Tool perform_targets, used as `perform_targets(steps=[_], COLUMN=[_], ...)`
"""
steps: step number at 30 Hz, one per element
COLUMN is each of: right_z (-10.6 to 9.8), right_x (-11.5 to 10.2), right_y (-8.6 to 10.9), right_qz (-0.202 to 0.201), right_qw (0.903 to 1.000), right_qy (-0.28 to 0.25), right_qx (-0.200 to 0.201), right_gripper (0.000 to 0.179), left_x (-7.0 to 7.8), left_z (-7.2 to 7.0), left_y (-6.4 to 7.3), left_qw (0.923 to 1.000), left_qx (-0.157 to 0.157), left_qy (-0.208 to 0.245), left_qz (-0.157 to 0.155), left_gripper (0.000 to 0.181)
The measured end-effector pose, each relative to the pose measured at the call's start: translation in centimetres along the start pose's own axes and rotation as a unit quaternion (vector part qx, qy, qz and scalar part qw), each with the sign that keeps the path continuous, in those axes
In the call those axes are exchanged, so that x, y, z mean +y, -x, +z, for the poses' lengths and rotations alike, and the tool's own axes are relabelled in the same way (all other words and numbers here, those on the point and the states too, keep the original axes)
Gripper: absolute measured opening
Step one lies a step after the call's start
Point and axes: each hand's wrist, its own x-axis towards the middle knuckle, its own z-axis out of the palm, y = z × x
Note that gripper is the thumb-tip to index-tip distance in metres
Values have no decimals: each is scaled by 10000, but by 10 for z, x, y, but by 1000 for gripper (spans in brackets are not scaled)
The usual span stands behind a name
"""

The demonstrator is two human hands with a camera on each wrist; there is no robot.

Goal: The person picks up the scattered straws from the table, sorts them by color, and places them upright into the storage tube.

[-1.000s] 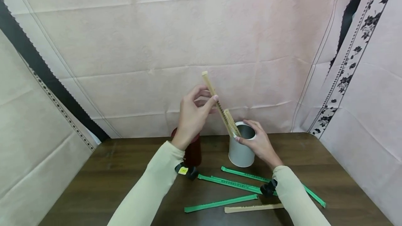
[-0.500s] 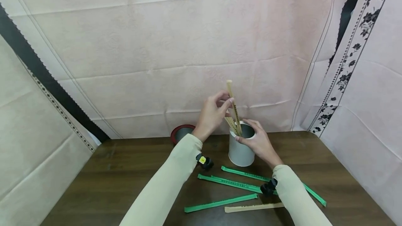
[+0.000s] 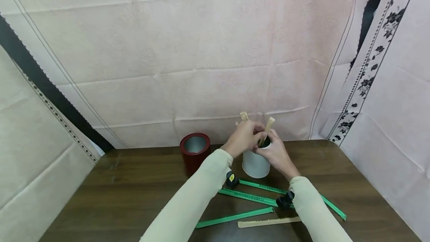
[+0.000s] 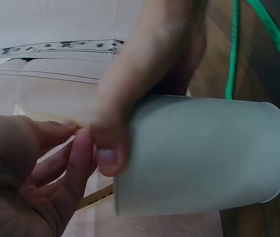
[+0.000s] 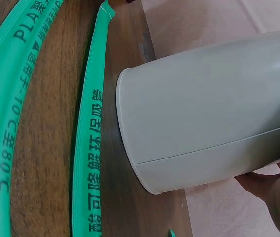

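A pale grey canister (image 3: 256,164) stands on the table, its mouth partly covered by both hands. My right hand (image 3: 277,156) grips it near the rim, thumb on the near side. Over the mouth, my left hand (image 3: 244,136) pinches a beige paper-wrapped straw (image 3: 268,127), whose lower end goes inside. More beige straws (image 3: 244,116) stick up behind the left hand. In the left wrist view, one printed straw (image 4: 96,196) runs to the canister's rim, beside the left hand's fingers. The right wrist view shows the canister's side (image 5: 204,116).
A dark red canister (image 3: 195,153) stands open-topped to the left. Several green-wrapped straws (image 3: 235,217) and a beige straw (image 3: 265,222) lie on the brown table (image 3: 111,197) in front. Pale cloth (image 3: 188,47) hangs behind and at both sides.
My left hand has moved right and down to the grey canister's mouth, lowering the beige straw into it. My right hand has stayed on the canister. The red canister has come into fuller view.
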Motion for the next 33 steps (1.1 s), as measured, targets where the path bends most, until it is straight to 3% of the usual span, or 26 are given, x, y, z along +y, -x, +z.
perform_targets(steps=[3,7,17,23,28,33], right_z=[1,4,1,-2,-3,-5], right_x=[1,-2,0,1,-2,-2], right_y=[1,0,1,3,1,3], right_qz=[-13,-144,-308,-209,-133,-35], right_qw=[10000,9998,9995,9994,9993,9987], right_qy=[-80,-101,-35,205,242,293], right_qx=[-17,-88,-98,-158,-255,-424], right_gripper=[69,67,81,83,83,87], left_x=[-2,-1,12,-6,-28,-46], left_z=[2,-10,-82,-110,-116,-91], left_y=[1,12,55,80,102,116], left_qw=[9991,9975,9971,9959,9954,9916], left_qx=[-336,-589,-133,458,779,826], left_qy=[-92,106,718,760,551,900], left_qz=[-245,-365,230,180,-66,-421], left_gripper=[26,32,18,15,22,43])
